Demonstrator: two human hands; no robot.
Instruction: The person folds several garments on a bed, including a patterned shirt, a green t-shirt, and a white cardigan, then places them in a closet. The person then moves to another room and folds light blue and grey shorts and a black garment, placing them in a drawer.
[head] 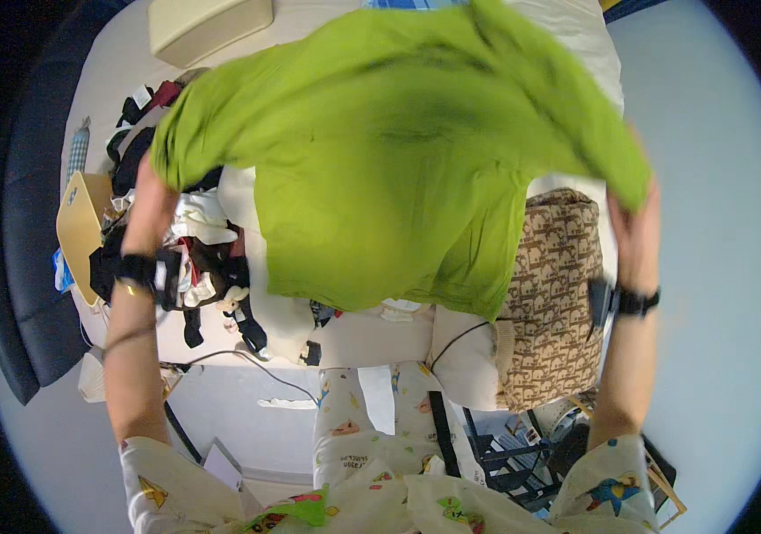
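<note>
A lime-green short-sleeved shirt (pixel 393 173) is spread wide in the air above the bed, blurred by motion. At one sleeve, my left hand (pixel 153 180) grips the cloth, which covers most of the fingers. My right hand (pixel 634 200) has hold of the other sleeve, its fingertips hidden too. Between them the body of the shirt hangs with its hem towards me. Both wrists wear black bands. Under and beside my left forearm lies a heap of dark and white clothes (pixel 200 207).
On the bed (pixel 367 344) are a brown patterned knit item (pixel 554 287), a yellow bin (pixel 80 233) lying tipped at the left and a cream container (pixel 210 30) at the back. A dark cable (pixel 253 357) runs over the near edge. A black-framed rack (pixel 507 454) stands below right.
</note>
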